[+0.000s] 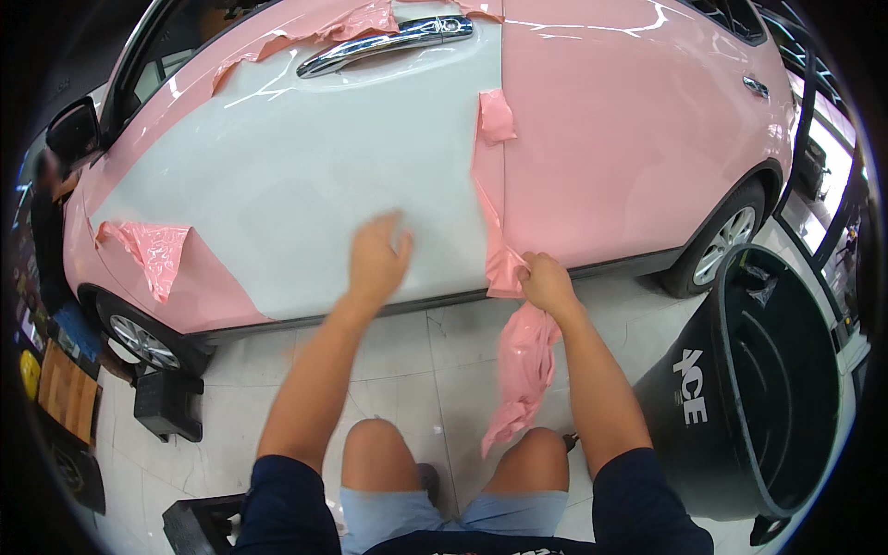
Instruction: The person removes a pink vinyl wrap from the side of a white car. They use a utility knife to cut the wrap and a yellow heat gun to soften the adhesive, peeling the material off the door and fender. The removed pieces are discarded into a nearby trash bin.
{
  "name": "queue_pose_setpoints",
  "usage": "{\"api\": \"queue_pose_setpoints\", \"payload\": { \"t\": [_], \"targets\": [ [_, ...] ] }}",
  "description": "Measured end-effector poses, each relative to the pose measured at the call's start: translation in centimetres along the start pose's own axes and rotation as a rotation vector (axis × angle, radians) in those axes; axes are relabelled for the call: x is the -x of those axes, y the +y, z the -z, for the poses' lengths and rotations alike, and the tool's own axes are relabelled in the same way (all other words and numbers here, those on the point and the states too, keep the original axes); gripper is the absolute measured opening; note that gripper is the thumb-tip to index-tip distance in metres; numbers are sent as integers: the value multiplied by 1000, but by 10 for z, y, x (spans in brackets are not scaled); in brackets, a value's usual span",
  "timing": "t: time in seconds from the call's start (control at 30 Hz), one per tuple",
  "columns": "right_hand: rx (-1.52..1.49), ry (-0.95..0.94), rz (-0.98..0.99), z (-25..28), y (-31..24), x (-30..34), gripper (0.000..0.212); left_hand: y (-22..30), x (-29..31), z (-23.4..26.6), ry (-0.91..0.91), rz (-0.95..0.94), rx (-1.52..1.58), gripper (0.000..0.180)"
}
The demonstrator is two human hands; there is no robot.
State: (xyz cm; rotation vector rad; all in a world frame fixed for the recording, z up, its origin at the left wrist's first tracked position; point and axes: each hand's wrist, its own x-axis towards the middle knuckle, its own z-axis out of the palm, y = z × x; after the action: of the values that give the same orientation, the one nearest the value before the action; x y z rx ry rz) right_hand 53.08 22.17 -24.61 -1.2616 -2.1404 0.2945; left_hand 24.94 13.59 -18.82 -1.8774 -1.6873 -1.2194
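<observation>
A car door (305, 176) shows white paint where pink vinyl wrap film has come away. At the door's rear edge, a narrow pink strip of film (490, 199) still clings, its top corner folded over. My right hand (548, 282) is closed on the lower end of this film, near the door's bottom edge. Below that hand dangles a crumpled bunch of pink film (525, 365). My left hand (377, 259) is in front of the bare white panel, fingers apart and slightly blurred, holding nothing. I cannot tell whether it touches the door.
A large dark bin (684, 435) stands close on my right. Torn film hangs by the front wheel (143, 342) and around the chrome door handle (388, 44). Black step stools (168, 405) sit on the tiled floor at left, where another person (55, 250) is near the car's front.
</observation>
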Motion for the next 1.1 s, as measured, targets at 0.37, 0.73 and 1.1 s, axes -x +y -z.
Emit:
{"api": "queue_pose_setpoints", "payload": {
  "t": [0.37,0.73,1.1],
  "targets": [
    [-148,5,13,-18,0,4,28,14,103,-193,-373,423,424,41],
    [-630,-331,-126,-10,-33,25,36,33,108,-250,-194,712,1157,30],
    [-1103,-230,-1005,-123,86,10,43,23,131,-256,-248,377,1289,20]
  ]
}}
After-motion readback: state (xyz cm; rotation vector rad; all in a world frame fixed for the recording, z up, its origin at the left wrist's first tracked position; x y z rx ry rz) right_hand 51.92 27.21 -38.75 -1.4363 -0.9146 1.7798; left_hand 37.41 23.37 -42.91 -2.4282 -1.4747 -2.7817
